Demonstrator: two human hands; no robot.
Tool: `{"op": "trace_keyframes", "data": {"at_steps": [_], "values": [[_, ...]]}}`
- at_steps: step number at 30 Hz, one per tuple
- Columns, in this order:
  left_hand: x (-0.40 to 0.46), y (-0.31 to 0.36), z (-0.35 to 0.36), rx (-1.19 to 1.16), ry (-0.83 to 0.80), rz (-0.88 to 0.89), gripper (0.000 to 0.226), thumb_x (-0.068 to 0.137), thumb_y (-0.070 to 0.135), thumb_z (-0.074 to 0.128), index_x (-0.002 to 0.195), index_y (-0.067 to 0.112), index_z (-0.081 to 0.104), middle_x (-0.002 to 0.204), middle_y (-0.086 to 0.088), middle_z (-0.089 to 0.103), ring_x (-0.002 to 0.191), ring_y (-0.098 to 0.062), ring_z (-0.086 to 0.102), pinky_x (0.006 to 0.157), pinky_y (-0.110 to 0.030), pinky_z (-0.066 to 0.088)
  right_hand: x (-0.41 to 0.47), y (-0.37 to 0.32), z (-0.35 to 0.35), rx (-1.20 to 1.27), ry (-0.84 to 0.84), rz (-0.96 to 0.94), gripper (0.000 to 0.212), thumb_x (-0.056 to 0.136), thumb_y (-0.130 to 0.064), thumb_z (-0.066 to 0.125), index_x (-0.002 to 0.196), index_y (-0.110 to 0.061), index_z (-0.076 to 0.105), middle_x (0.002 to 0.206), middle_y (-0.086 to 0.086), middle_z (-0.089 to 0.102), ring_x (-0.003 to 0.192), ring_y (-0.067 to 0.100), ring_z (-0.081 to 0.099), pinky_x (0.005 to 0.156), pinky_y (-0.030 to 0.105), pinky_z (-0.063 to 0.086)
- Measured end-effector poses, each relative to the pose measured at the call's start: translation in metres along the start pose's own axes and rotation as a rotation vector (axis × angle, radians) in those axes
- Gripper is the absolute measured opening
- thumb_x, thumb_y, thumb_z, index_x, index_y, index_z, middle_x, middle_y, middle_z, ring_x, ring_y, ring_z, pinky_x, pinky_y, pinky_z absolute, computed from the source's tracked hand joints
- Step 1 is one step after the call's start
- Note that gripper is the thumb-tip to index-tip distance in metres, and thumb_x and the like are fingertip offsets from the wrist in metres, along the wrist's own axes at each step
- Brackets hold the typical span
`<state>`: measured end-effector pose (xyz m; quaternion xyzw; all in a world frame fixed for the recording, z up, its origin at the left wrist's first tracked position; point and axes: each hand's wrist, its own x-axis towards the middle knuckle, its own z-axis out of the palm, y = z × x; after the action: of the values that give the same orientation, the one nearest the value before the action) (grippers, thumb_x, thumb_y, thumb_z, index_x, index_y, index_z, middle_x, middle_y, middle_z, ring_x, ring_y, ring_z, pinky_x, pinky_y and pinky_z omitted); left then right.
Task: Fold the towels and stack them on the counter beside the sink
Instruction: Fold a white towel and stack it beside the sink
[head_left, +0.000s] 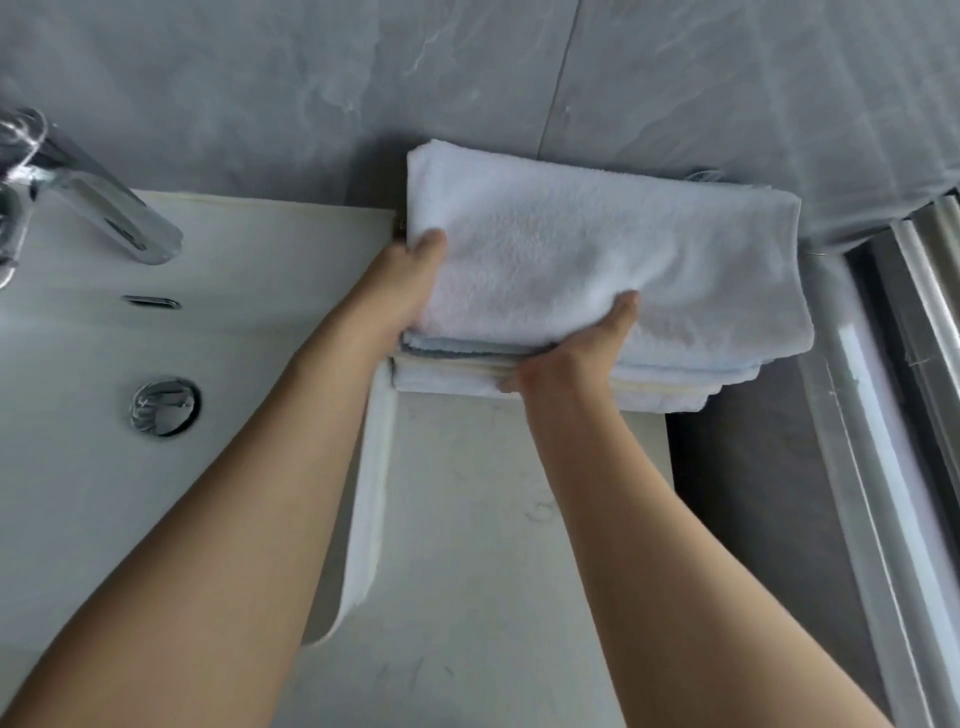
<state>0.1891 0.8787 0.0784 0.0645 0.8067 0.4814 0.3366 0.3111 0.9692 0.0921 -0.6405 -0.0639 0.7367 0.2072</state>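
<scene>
A folded white towel (597, 254) lies on top of a stack of folded towels (649, 382) at the back of the pale counter (493, 519), against the grey wall. My left hand (410, 286) grips the top towel's left near edge, thumb on top and fingers hidden underneath. My right hand (576, 348) grips its front edge near the middle, thumb on top, fingers tucked under it among the stack's layers. The white sink (104, 467) is directly left of the stack.
A chrome faucet (88, 187) stands at the sink's back left, with a chrome drain (165, 406) in the basin. The counter ends at its right edge (670, 457), beyond which lie a dark floor and a metal door frame (893, 415).
</scene>
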Motion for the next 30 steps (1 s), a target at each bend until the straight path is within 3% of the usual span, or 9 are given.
{"op": "trace_keyframes", "data": {"at_steps": [6,8,11,15,17,20,23,27,30], "values": [[0.004,0.0,0.006,-0.108,-0.129,-0.16,0.093,0.078,0.084,0.047,0.149,0.024,0.042,0.152,0.002,0.044,0.137,-0.021,0.043,0.1,-0.035,0.033,-0.003,-0.006,0.018,0.004,-0.033,-0.129,0.103,0.049,-0.078,0.058,0.139,-0.032,0.04,0.15,0.003,0.036,0.133,0.038,0.037,0.11,0.061,0.025],[0.013,0.008,0.004,-0.132,-0.178,-0.157,0.093,0.074,0.086,0.049,0.147,0.028,0.045,0.15,0.003,0.048,0.135,-0.02,0.047,0.112,-0.039,0.033,0.001,0.001,0.017,-0.086,-0.157,-0.268,0.107,0.051,-0.076,0.053,0.147,-0.035,0.031,0.156,0.003,0.031,0.135,0.039,0.037,0.111,0.064,0.023],[0.02,0.011,0.003,-0.199,-0.222,-0.126,0.085,0.073,0.083,0.056,0.14,0.03,0.054,0.138,0.004,0.059,0.124,-0.017,0.057,0.113,-0.039,0.038,0.004,0.016,0.018,0.043,0.035,-0.11,0.128,0.047,-0.087,0.063,0.152,-0.042,0.005,0.159,-0.01,0.019,0.14,0.029,0.034,0.113,0.056,0.022],[0.021,0.009,0.003,-0.246,-0.218,-0.128,0.082,0.077,0.079,0.058,0.138,0.024,0.056,0.133,0.001,0.063,0.119,-0.017,0.061,0.11,-0.037,0.041,-0.001,0.052,0.02,0.03,0.052,-0.129,0.139,0.033,-0.095,0.059,0.148,-0.051,-0.008,0.162,-0.014,0.005,0.147,0.023,0.021,0.113,0.052,0.017],[0.018,0.007,0.006,-0.149,-0.069,-0.076,0.08,0.082,0.074,0.055,0.138,0.017,0.054,0.132,0.0,0.062,0.118,-0.02,0.061,0.104,-0.035,0.044,0.0,0.055,0.022,0.056,0.02,-0.141,0.14,0.037,-0.091,0.064,0.146,-0.051,-0.015,0.161,-0.011,0.013,0.143,0.022,0.03,0.112,0.049,0.024],[0.009,0.009,0.012,0.224,0.354,0.283,0.068,0.093,0.052,0.051,0.146,0.012,0.036,0.145,-0.008,0.047,0.128,-0.028,0.048,0.097,-0.037,0.04,0.005,0.052,0.021,0.043,-0.006,-0.177,0.141,0.043,-0.085,0.069,0.145,-0.048,-0.021,0.159,-0.008,0.023,0.139,0.021,0.038,0.112,0.045,0.03],[0.017,0.025,0.016,0.188,0.343,0.349,0.066,0.096,0.055,0.048,0.142,0.009,0.039,0.136,-0.01,0.05,0.122,-0.027,0.051,0.097,-0.037,0.043,0.004,0.047,0.016,0.067,0.01,-0.136,0.135,0.045,-0.083,0.07,0.149,-0.049,-0.009,0.157,-0.012,0.025,0.137,0.022,0.039,0.113,0.05,0.029],[0.038,0.032,0.014,0.073,0.112,0.066,0.067,0.095,0.072,0.031,0.11,0.011,0.055,0.079,0.005,0.055,0.066,-0.004,0.052,0.053,-0.023,0.034,0.007,0.009,0.015,0.156,0.015,-0.033,0.111,0.053,-0.088,0.058,0.148,-0.043,0.024,0.154,-0.005,0.03,0.142,0.034,0.027,0.113,0.064,0.011],[0.046,0.028,0.008,0.136,0.031,0.109,0.078,0.098,0.068,0.026,0.134,0.006,0.054,0.109,-0.007,0.064,0.079,-0.009,0.049,0.062,-0.023,0.033,0.013,-0.006,0.016,0.211,0.069,-0.056,0.105,0.057,-0.086,0.058,0.146,-0.038,0.027,0.15,-0.001,0.038,0.134,0.034,0.039,0.113,0.061,0.019]]}}
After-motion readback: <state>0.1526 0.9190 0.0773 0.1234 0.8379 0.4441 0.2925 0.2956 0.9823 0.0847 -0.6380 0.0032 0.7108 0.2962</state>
